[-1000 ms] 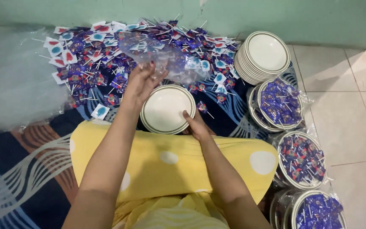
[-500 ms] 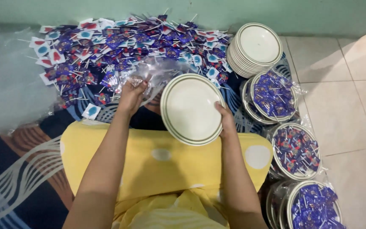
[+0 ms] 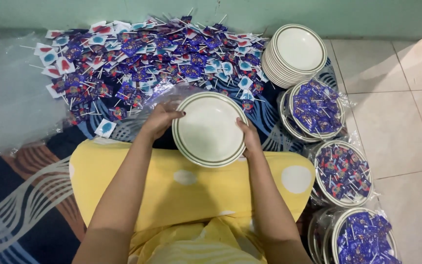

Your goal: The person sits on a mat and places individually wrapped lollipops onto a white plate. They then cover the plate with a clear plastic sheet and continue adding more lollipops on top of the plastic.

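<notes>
An empty white plate (image 3: 209, 128) with thin green rim lines is held between both hands, above the front edge of a yellow pillow with white dots (image 3: 186, 186) on my lap. My left hand (image 3: 159, 119) grips its left rim and also touches a clear plastic bag (image 3: 172, 94) lying behind the plate. My right hand (image 3: 248, 137) holds the right rim. A big heap of blue-wrapped lollipops with white sticks (image 3: 147, 58) lies on the floor just beyond the plate.
A stack of empty white plates (image 3: 296, 54) stands at the back right. Three plates of lollipops wrapped in clear plastic (image 3: 316, 110) (image 3: 343, 173) (image 3: 365, 239) line the right side on pale floor tiles. A dark patterned mat (image 3: 20, 195) covers the floor at left.
The plate lay flat ahead with my left hand reaching over it. Both hands have since lifted it and now hold it centred over the pillow's front edge.
</notes>
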